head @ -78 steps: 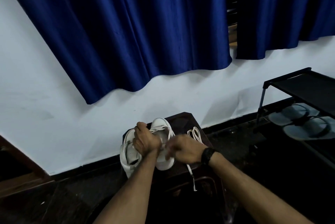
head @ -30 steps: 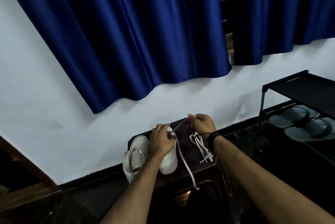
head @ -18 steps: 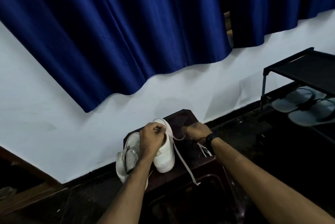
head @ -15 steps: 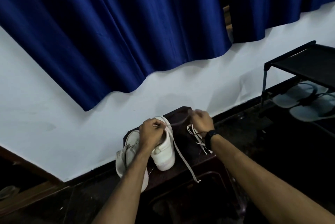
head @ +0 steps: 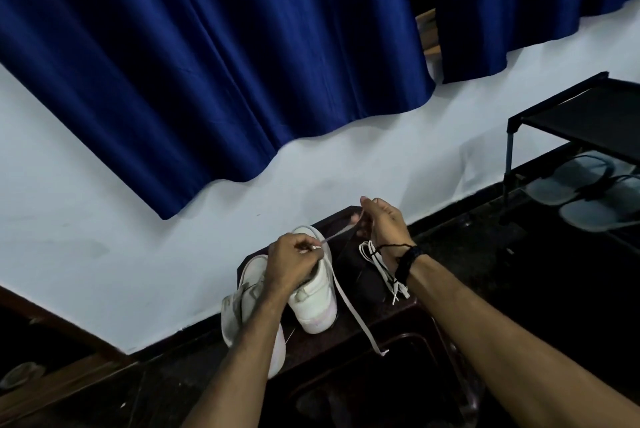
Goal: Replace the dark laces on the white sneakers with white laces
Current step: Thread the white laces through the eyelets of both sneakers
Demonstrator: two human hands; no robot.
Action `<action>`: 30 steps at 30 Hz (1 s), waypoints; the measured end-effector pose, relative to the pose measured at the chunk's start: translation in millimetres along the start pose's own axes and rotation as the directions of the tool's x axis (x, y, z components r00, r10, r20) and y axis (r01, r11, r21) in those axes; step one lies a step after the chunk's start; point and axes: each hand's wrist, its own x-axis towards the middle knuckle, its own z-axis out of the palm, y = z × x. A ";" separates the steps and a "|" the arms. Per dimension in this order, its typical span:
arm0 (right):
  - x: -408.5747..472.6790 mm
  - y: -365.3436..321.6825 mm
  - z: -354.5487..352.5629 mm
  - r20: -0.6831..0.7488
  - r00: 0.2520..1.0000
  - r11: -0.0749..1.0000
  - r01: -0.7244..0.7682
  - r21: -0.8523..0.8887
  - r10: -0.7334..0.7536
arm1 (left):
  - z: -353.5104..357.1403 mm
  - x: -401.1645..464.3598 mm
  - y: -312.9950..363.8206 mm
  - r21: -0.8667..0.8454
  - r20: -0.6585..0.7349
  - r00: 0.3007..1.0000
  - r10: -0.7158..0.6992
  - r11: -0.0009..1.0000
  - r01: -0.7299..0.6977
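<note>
Left hand (head: pixel 294 263) sits on top of the right sneaker (head: pixel 317 292), fingers curled, pinching the white lace (head: pixel 341 292) right at the eyelets near the shoe's toe end. Right hand (head: pixel 384 226) is raised just behind and to the right of it, fingers curled tight on the other run of the same lace, which stretches taut between the two hands. The lace's free end trails down past the sneaker's right side and hangs over the front edge of the dark stool (head: pixel 367 285). Both sneakers stand on the stool, toes pointing toward the wall (head: pixel 104 254); the left sneaker (head: pixel 247 292) is touching the right one, partly hidden under the left forearm, heel over the stool edge. A bundle of spare laces (head: pixel 375 263), white with a dark strand, lies on the stool just under the right wrist, which wears a dark band (head: pixel 407 259). Blue curtain (head: pixel 207 63) hangs above. At right a black rack (head: pixel 581 115) holds grey sandals (head: pixel 588 195) on its lower level.
</note>
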 end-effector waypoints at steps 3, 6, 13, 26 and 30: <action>-0.1 0.3 0.0 -0.023 0.995 0.981 0.089 -0.170 -0.094 | 6.1 -1.8 -6.1 0.171 -0.113 0.986 0.119 0.980 -0.099; 6.1 -3.6 1.8 -0.004 0.992 0.984 0.122 -0.130 -0.123 | 9.5 1.5 -8.1 0.320 -0.145 0.977 0.157 0.942 -0.104; 21.4 0.9 8.7 0.017 0.998 0.998 0.057 0.032 -0.057 | 7.3 20.0 -14.3 -0.039 -0.044 0.998 -0.049 0.998 0.047; 12.5 27.7 -19.1 0.200 0.967 0.462 0.108 -0.880 0.155 | -0.3 37.9 3.9 -0.194 0.281 0.932 -0.227 0.938 0.287; 11.9 23.0 -21.8 0.270 0.937 0.233 0.217 -0.948 0.223 | -2.2 29.8 0.0 -0.254 0.373 0.918 -0.135 0.937 0.242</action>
